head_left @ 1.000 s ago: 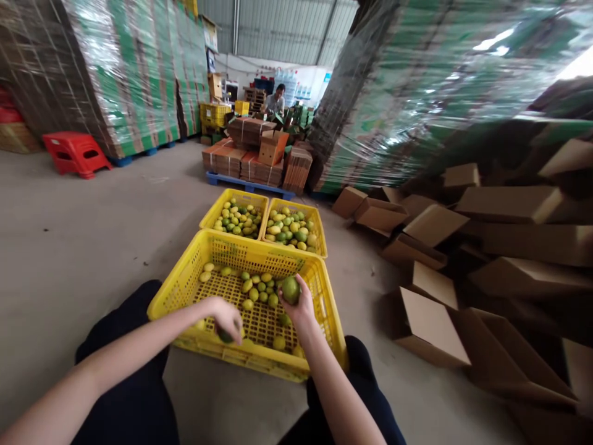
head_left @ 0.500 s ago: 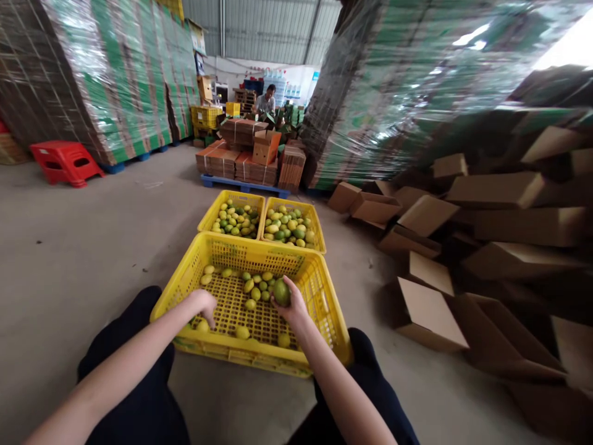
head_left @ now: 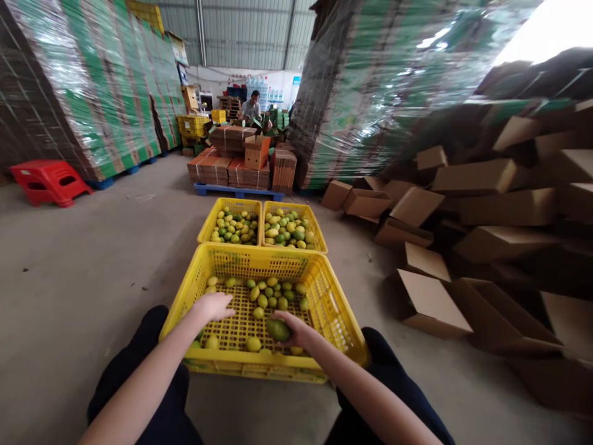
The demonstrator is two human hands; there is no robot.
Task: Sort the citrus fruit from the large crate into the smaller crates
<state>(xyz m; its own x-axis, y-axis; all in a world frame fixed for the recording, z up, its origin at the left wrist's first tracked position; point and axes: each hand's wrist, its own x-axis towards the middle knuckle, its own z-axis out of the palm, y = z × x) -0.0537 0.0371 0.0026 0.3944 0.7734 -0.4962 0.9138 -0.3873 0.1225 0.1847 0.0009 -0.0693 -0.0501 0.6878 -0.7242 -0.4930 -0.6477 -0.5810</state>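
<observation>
A large yellow plastic crate [head_left: 259, 355] stands between my knees, with yellow and green lemons [head_left: 270, 293] scattered over its slotted floor. My right hand [head_left: 296, 329] is closed around a big dark green lemon [head_left: 277, 329], held above the near right part of the crate. Over the crate's left side, my left hand [head_left: 215, 307] reaches in with its fingers stretched out and nothing in them. A few yellow lemons lie near it, one of them [head_left: 253, 344] by the front wall.
Two smaller yellow crates [head_left: 230, 202] full of lemons stand just beyond. Behind them, flattened cartons sit on a blue pallet [head_left: 238, 192]. Loose cardboard boxes [head_left: 433, 300] are heaped at right, a red stool [head_left: 50, 181] stands left, and a person [head_left: 251, 109] is at the back.
My right hand has come nearer with the green lemon. My left hand has risen away from the near left corner, and its fingers have straightened. The view has shifted slightly.
</observation>
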